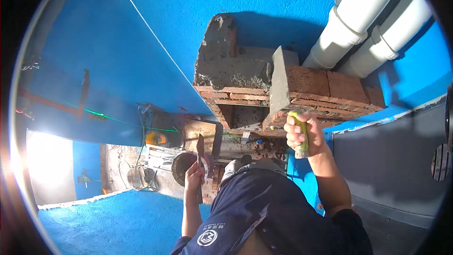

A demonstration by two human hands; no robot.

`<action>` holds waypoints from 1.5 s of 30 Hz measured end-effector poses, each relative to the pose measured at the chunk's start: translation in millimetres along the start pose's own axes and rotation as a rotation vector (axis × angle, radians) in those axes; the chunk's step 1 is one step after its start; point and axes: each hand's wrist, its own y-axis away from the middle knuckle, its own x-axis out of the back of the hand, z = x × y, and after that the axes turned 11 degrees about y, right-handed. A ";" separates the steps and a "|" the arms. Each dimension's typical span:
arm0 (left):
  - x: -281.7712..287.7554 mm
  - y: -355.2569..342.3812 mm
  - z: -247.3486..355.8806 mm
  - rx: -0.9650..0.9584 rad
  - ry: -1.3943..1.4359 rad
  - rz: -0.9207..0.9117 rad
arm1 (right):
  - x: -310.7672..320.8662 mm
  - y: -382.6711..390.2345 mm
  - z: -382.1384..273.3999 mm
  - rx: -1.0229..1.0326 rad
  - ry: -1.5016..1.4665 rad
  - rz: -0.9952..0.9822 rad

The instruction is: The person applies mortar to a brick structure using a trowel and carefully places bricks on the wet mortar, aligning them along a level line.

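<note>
My right hand [304, 134] is closed round the yellow-green handle of a trowel [279, 82]. The trowel's flat grey blade stands nearly on edge in front of the low brick wall [309, 82]. Grey mortar [236, 73] coats the top left part of that brickwork, next to the blade. Lower and to the left, my left hand [194, 178] grips a narrow, dark brown slab [200, 145] seen edge-on; I cannot make out its kind. Beside that hand is a round bucket [179, 169], its inside dark, partly hidden by my fingers and the slab.
Two white pipes [347, 19] rise behind the brickwork's right end. A white string [146, 21] runs slantwise along the blue wall to the brickwork's left corner. Below the brickwork's left part is a dark opening [245, 115]. Boards [198, 132], cables and loose bricks lie on the floor.
</note>
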 end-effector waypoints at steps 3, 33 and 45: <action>-9.1 4.8 8.8 0.003 0.030 0.005 | -15.9 8.8 -1.8 0.097 0.135 0.115; 10.4 19.1 -3.6 -0.005 0.086 0.047 | -6.6 -38.2 30.3 0.314 2.180 0.413; -3.7 30.6 -19.2 0.045 0.140 0.171 | -23.4 49.6 -3.0 0.130 0.873 0.396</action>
